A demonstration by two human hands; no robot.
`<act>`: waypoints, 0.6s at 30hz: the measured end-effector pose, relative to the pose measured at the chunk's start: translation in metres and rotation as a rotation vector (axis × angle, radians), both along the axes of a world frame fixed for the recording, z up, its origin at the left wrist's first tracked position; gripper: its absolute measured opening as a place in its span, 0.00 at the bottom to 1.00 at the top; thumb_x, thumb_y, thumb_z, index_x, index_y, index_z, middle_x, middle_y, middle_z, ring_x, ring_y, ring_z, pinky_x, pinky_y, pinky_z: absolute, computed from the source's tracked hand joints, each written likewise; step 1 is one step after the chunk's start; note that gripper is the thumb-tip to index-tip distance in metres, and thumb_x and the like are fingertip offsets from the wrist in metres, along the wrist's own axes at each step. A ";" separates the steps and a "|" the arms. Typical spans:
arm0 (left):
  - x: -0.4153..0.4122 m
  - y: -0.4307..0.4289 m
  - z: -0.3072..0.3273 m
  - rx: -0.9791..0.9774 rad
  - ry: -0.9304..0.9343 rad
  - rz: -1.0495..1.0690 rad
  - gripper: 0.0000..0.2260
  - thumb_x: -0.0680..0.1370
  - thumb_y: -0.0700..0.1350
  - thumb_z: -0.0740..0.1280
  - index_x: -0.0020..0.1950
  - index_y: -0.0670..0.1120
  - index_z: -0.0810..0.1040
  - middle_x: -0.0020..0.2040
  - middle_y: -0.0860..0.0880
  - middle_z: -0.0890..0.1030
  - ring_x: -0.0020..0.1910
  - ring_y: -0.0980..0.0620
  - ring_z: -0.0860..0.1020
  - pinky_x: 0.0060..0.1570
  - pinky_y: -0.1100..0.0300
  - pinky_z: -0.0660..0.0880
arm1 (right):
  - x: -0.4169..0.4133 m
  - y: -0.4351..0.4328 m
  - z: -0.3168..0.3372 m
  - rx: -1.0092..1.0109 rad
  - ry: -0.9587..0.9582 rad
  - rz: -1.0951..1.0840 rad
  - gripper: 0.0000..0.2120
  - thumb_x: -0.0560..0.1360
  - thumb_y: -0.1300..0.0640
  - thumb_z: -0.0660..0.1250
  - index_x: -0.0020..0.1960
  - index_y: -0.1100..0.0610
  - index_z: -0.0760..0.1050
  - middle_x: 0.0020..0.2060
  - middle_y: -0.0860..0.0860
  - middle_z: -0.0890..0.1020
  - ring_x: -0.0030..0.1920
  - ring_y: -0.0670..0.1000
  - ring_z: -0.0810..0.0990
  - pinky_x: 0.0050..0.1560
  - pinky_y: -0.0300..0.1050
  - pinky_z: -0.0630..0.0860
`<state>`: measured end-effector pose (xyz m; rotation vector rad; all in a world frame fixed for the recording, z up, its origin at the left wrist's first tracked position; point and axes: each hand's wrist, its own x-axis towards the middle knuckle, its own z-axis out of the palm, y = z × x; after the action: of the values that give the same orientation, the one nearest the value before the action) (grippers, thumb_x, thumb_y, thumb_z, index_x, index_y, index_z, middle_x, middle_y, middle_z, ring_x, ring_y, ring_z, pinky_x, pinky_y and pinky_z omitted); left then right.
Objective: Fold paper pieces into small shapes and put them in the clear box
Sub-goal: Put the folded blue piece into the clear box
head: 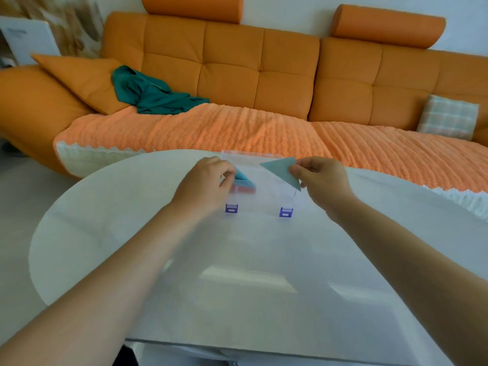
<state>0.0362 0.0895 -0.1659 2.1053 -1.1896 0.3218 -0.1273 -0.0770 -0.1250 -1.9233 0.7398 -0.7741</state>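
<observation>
Triangle (pixel 282 170): one gray-blue paper, folded flat, held in the air over the right half of the clear box (pixel 266 192). Not in yet, and not touching the box as far as I can see.

Right hand (pixel 320 178): thumb & fingertips pinch the triangle at its right corner, point aimed left.

Paper stack (pixel 244 182): teal on top, red under it, inside the box at its left side. Can't tell if these are folded shapes or plain sheets; too blurred.

Left hand (pixel 203 186): reaches into the box from the left, fingers curled at the stack's left edge, looks like a pinch on it. Blur makes the grip approx.

Progress, my guess: at least one piece is folded, drop-in is the step now. No loose paper on the tabletop (pixel 237 260), so whatever is left to fold is prob. in that stack.

Box: lid open or off, can't say which. Two purple latches (pixel 286 212) on the near wall, facing me. Sits at the far side of the tabletop, both arms stretched out to reach.

Beyond: orange sofa (pixel 237 75), green cloth (pixel 155 93) on the seat, checked cushion (pixel 449 117) at right.
</observation>
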 end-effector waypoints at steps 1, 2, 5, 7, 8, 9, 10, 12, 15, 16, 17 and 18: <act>0.008 -0.002 -0.002 0.046 -0.025 0.015 0.11 0.79 0.44 0.66 0.60 0.48 0.80 0.58 0.49 0.79 0.60 0.48 0.73 0.59 0.51 0.73 | 0.013 -0.003 0.001 0.006 0.008 0.007 0.03 0.76 0.59 0.70 0.44 0.55 0.82 0.32 0.48 0.81 0.27 0.41 0.74 0.28 0.31 0.71; 0.013 -0.004 -0.004 0.107 -0.036 0.009 0.16 0.79 0.47 0.65 0.67 0.50 0.76 0.66 0.49 0.75 0.66 0.47 0.69 0.63 0.50 0.71 | 0.026 -0.006 0.001 0.012 0.025 0.012 0.03 0.77 0.59 0.70 0.45 0.55 0.82 0.32 0.49 0.80 0.28 0.43 0.75 0.28 0.32 0.71; 0.023 -0.009 -0.013 0.294 -0.038 -0.020 0.26 0.81 0.55 0.62 0.78 0.54 0.62 0.78 0.49 0.60 0.75 0.47 0.56 0.71 0.48 0.63 | 0.065 -0.013 -0.002 0.005 0.129 0.027 0.03 0.78 0.59 0.69 0.48 0.56 0.81 0.36 0.50 0.80 0.33 0.46 0.75 0.30 0.35 0.71; 0.028 -0.010 -0.020 0.314 0.011 -0.024 0.27 0.81 0.57 0.60 0.79 0.55 0.59 0.78 0.49 0.59 0.76 0.48 0.55 0.71 0.48 0.64 | 0.087 -0.018 -0.006 -0.024 0.208 0.040 0.05 0.78 0.59 0.68 0.52 0.57 0.82 0.41 0.52 0.80 0.36 0.47 0.75 0.33 0.38 0.70; 0.030 -0.009 -0.023 0.266 0.038 -0.024 0.26 0.81 0.56 0.61 0.78 0.54 0.60 0.77 0.49 0.60 0.75 0.48 0.57 0.70 0.47 0.65 | 0.096 -0.019 -0.008 -0.043 0.249 0.041 0.07 0.78 0.58 0.68 0.54 0.57 0.82 0.43 0.53 0.80 0.36 0.48 0.75 0.32 0.39 0.70; 0.031 -0.009 -0.025 0.190 0.079 -0.024 0.26 0.80 0.55 0.62 0.77 0.53 0.60 0.76 0.50 0.62 0.74 0.48 0.60 0.69 0.47 0.66 | 0.104 -0.020 -0.009 -0.056 0.288 0.039 0.08 0.79 0.58 0.67 0.56 0.56 0.82 0.44 0.53 0.80 0.36 0.47 0.74 0.32 0.39 0.70; 0.032 -0.009 -0.025 0.106 0.136 -0.023 0.27 0.80 0.54 0.63 0.77 0.53 0.59 0.75 0.50 0.63 0.73 0.48 0.62 0.69 0.48 0.67 | 0.109 -0.021 -0.010 -0.062 0.320 0.035 0.09 0.79 0.57 0.66 0.57 0.56 0.82 0.45 0.53 0.80 0.36 0.47 0.74 0.32 0.38 0.70; 0.033 -0.008 -0.025 0.008 0.259 -0.038 0.28 0.80 0.52 0.64 0.77 0.54 0.56 0.75 0.51 0.63 0.71 0.50 0.65 0.68 0.53 0.66 | 0.118 -0.023 -0.013 -0.063 0.369 0.021 0.10 0.79 0.57 0.66 0.57 0.57 0.82 0.46 0.54 0.80 0.37 0.48 0.74 0.33 0.39 0.71; 0.035 -0.011 -0.030 0.077 0.241 -0.080 0.26 0.80 0.53 0.62 0.77 0.58 0.59 0.74 0.51 0.63 0.72 0.49 0.66 0.67 0.49 0.68 | 0.126 -0.020 -0.020 -0.085 0.453 0.036 0.09 0.77 0.57 0.68 0.55 0.60 0.82 0.47 0.56 0.81 0.41 0.51 0.76 0.42 0.43 0.75; 0.036 -0.012 -0.032 0.109 0.231 -0.076 0.24 0.81 0.54 0.61 0.76 0.58 0.62 0.74 0.51 0.63 0.72 0.49 0.66 0.67 0.48 0.69 | 0.128 -0.019 -0.023 -0.099 0.480 0.054 0.09 0.77 0.57 0.69 0.54 0.60 0.82 0.46 0.57 0.82 0.41 0.51 0.77 0.44 0.45 0.77; 0.037 -0.012 -0.034 0.134 0.238 -0.066 0.21 0.81 0.55 0.61 0.75 0.58 0.66 0.74 0.51 0.63 0.72 0.48 0.67 0.67 0.47 0.70 | 0.131 -0.017 -0.026 -0.115 0.502 0.073 0.08 0.76 0.57 0.70 0.52 0.60 0.83 0.46 0.56 0.83 0.42 0.52 0.78 0.46 0.46 0.78; 0.038 -0.012 -0.035 0.148 0.257 -0.057 0.19 0.81 0.56 0.60 0.72 0.57 0.71 0.74 0.52 0.64 0.71 0.48 0.68 0.66 0.48 0.70 | 0.133 -0.014 -0.028 -0.135 0.525 0.092 0.08 0.75 0.57 0.71 0.52 0.59 0.83 0.45 0.56 0.83 0.43 0.52 0.80 0.48 0.47 0.79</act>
<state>0.0741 0.0772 -0.2007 2.1560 -1.1464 -0.0639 0.0054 -0.0911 -0.1529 -2.2980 0.9179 -0.2610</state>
